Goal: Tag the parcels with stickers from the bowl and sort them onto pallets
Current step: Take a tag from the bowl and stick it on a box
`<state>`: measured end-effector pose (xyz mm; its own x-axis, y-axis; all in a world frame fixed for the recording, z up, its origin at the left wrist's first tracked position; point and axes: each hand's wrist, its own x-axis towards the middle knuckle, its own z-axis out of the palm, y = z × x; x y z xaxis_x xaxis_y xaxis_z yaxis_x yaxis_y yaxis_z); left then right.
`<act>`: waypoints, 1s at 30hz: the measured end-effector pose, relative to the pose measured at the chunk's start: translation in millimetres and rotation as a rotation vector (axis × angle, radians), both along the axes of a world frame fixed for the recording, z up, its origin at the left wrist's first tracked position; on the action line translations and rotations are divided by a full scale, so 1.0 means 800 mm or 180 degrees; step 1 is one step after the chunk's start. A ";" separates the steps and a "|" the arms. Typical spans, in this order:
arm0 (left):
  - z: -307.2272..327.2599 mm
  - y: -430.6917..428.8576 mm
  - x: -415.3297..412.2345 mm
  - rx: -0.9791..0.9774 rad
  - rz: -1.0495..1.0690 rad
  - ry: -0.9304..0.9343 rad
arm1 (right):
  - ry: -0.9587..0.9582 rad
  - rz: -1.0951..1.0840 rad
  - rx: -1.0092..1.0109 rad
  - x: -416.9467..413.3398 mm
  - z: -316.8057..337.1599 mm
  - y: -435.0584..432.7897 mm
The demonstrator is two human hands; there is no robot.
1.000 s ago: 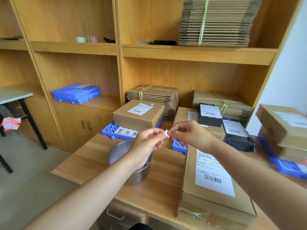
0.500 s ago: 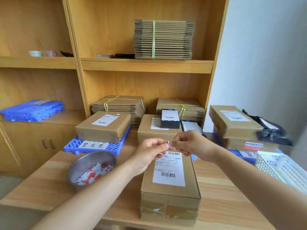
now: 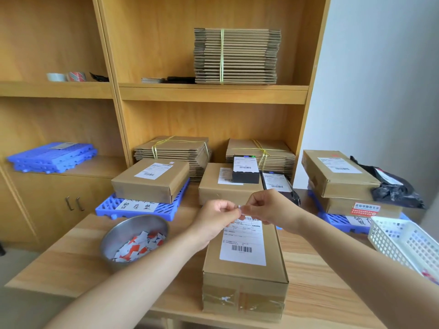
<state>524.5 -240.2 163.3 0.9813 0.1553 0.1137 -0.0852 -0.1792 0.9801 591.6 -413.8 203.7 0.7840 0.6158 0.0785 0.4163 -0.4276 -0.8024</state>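
Still pinching one sticker (image 3: 240,208) between them, the left hand (image 3: 217,216) and right hand (image 3: 266,207) now hover over the 12 o'clock end of the parcel (image 3: 244,274), tagging seemingly imminent.

A long parcel (image 3: 244,276) is lying mid-table (image 3: 316,293), running back from the near edge. To its left a bowl (image 3: 111,236) is sitting with stickers (image 3: 137,248) lying in it. Behind the bowl a left pallet (image 3: 107,206) is carrying a square parcel (image 3: 152,179). At far right a right pallet (image 3: 335,220) is bearing two stacked parcels (image 3: 337,174), with a basket (image 3: 389,248) standing in front. The left hand (image 3: 213,219) and right hand (image 3: 268,207) are meeting over the long parcel's far end, pinching a single sticker (image 3: 240,208) between them.
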 end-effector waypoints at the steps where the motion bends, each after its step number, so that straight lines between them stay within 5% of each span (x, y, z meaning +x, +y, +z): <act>1: -0.001 0.000 0.000 0.0029 0.0046 0.0004 | 0.0022 0.0028 0.0000 0.000 -0.001 0.001; 8: 0.002 0.008 0.002 0.0085 0.0168 0.0001 | 0.0374 0.0345 0.0108 0.004 -0.007 0.006; 16: 0.002 0.009 0.014 0.0738 0.0084 0.0088 | -0.0175 0.0124 -0.0187 0.008 -0.014 0.002; 30: -0.011 -0.012 0.031 0.0370 0.0569 0.0276 | -0.0365 -0.0150 -0.0025 0.024 -0.037 0.002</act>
<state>549.7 -250.0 154.4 0.9462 0.3183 0.0574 0.0418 -0.2962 0.9542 610.6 -412.2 174.2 0.7982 0.5794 0.1646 0.4844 -0.4550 -0.7472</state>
